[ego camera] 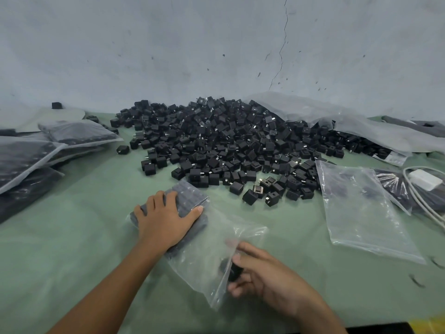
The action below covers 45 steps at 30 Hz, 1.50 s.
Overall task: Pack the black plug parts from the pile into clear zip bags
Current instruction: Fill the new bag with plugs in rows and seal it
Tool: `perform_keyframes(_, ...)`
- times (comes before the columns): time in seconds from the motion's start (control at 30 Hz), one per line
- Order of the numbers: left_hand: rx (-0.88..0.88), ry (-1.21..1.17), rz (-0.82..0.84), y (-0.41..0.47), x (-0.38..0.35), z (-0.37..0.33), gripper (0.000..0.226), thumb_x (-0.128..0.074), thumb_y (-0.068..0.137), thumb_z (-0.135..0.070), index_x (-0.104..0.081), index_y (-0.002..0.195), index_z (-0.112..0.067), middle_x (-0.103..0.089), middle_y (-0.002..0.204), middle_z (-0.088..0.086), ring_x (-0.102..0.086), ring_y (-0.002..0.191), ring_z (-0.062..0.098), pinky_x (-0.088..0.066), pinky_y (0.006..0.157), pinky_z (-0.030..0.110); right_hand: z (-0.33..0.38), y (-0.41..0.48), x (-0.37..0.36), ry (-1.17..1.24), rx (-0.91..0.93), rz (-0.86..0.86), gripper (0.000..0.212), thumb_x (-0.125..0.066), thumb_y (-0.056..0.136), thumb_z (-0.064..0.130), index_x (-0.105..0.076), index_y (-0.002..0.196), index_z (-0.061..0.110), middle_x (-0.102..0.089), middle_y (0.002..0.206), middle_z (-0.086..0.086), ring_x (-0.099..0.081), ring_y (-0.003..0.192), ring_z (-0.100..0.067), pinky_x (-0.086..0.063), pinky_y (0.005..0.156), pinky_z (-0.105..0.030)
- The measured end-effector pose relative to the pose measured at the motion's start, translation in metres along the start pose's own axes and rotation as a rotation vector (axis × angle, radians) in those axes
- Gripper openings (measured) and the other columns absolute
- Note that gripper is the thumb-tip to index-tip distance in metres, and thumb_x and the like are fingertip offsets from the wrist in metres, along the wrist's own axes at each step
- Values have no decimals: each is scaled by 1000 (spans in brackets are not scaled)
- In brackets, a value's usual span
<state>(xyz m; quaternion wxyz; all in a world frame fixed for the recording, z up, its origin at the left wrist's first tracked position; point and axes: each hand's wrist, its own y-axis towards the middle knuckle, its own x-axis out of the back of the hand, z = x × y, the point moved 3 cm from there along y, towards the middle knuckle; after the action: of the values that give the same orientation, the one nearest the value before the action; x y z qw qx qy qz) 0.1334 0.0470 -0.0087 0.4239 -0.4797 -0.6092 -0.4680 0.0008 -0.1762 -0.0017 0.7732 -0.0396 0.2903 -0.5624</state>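
A big pile of black plug parts [228,141] lies on the green table [72,237] against the wall. In front of me lies a clear zip bag [207,249] with rows of black plug parts packed at its far end [190,198]. My left hand [163,220] presses flat on that packed end, fingers spread. My right hand [260,273] is at the bag's open mouth, its fingers curled round a black plug part [232,271] just inside the opening.
An empty clear zip bag [361,208] lies to the right. Filled bags [36,155] are stacked at the left. A large crumpled plastic sheet [337,116] covers the pile's right side. A white charger with cable [426,182] sits at the far right.
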Motion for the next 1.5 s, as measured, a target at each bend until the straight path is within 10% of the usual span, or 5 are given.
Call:
perform_keyframes(0.53,-13,22,30,2,-1,2,88,-9,78,-91,-32,141,-34,-35,150,1,-29,140,24,-19,115,55,23,87,-47,820,79,84,35,-59,79,-11,-61,114,-18,-64,111,-31,-65,105,-34,-62,77,-35)
perform_keyframes(0.87,-1,1,14,-1,5,-1,98,-9,70,-99,-35,140,-35,-39,145,0,-33,139,24,-22,113,53,17,86,-31,-294,401,-457,14,-59,98,25,-71,94,17,-71,88,-7,-67,81,-19,-57,81,-36)
perform_keyframes(1.0,-14,15,15,-1,5,-1,98,-6,71,-98,-35,139,-34,-39,145,1,-34,138,25,-24,113,54,11,86,-32,-332,270,-593,21,-54,102,18,-67,112,6,-68,110,-11,-65,95,-19,-48,70,-13)
perform_keyframes(1.27,-2,13,10,-1,3,-1,95,-9,71,-99,-35,138,-36,-39,145,0,-33,138,24,-22,113,54,9,87,-32,-452,207,-517,35,-41,107,21,-52,136,4,-55,136,-20,-53,126,-27,-40,109,-38)
perform_keyframes(1.5,-5,4,10,-2,5,-3,98,-10,70,-100,-36,139,-35,-38,146,0,-32,138,24,-21,113,54,3,87,-26,-484,275,-537,17,-52,102,22,-65,97,12,-66,92,-7,-64,86,-17,-54,81,-26)
